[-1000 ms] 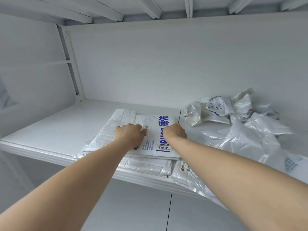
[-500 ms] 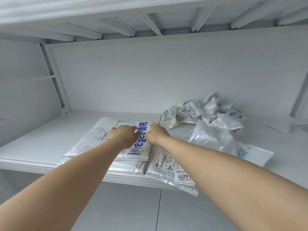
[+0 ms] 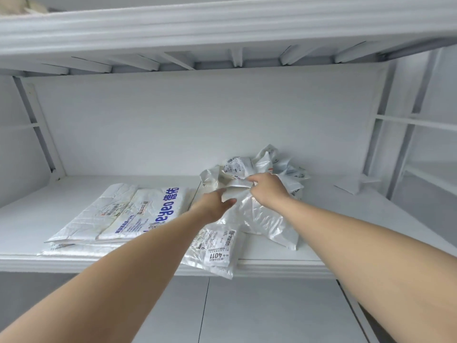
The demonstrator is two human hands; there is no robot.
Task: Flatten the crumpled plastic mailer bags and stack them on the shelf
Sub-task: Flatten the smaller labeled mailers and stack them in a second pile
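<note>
A stack of flattened white mailer bags lies on the white shelf at the left, the top one printed with blue letters. To its right sits a heap of crumpled white and clear mailer bags. My right hand is closed on a crumpled white bag at the heap's front. My left hand reaches toward the same bag with fingers apart, its fingertips at the bag's lower edge. A flat clear bag with a barcode label hangs over the shelf's front edge below my hands.
The shelf above runs low overhead. White frame posts stand at the left and right. A small white paper scrap lies at the far right of the shelf. A white wall closes the back.
Both hands have left the flattened stack and moved right to the crumpled heap. My right hand has closed on a crumpled bag. The camera has turned right and pulled back.
</note>
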